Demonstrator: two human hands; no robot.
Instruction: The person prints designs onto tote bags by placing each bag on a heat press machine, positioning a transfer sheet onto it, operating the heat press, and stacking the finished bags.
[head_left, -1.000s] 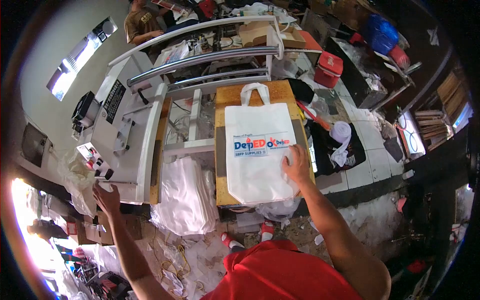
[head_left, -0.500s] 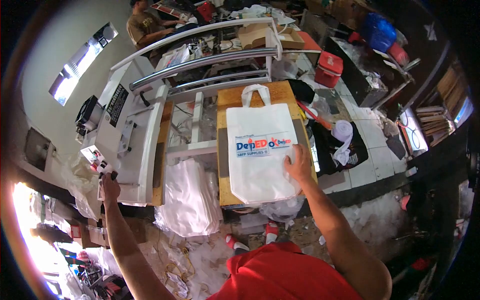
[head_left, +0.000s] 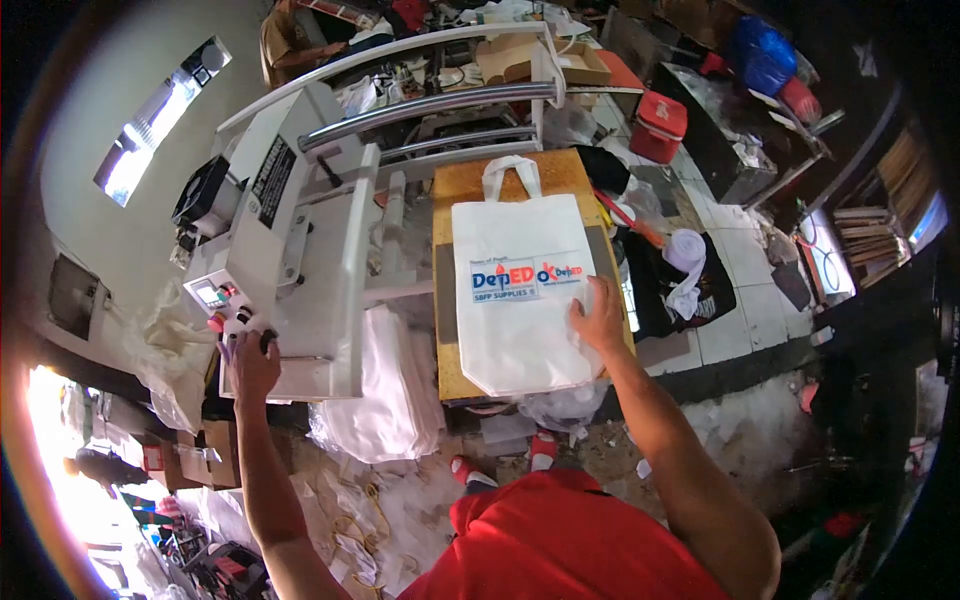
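A white tote bag (head_left: 520,345) with a red and blue "DepED" print lies flat, its handles pointing away, on a board-topped platen (head_left: 447,350). My right hand (head_left: 597,318) rests on the bag's right edge beside the print, thumb and fingers apart. On the left, my left hand (head_left: 255,368) is closed round a black handle (head_left: 267,342) at the front of a white heat press head (head_left: 330,270). Buttons and a small display (head_left: 212,293) sit just above that hand. The head stands left of the bag, apart from it.
White bags (head_left: 378,400) are stacked low between the press head and the platen. Chrome rails (head_left: 430,113) cross behind. To the right are a white roll (head_left: 685,250) on black cloth and a red cooler (head_left: 658,128). Another person (head_left: 287,48) stands at the back left.
The press head has slid right, towards the bag, with my left hand on its handle. My right hand stays at the bag's edge. The view has shifted slightly.
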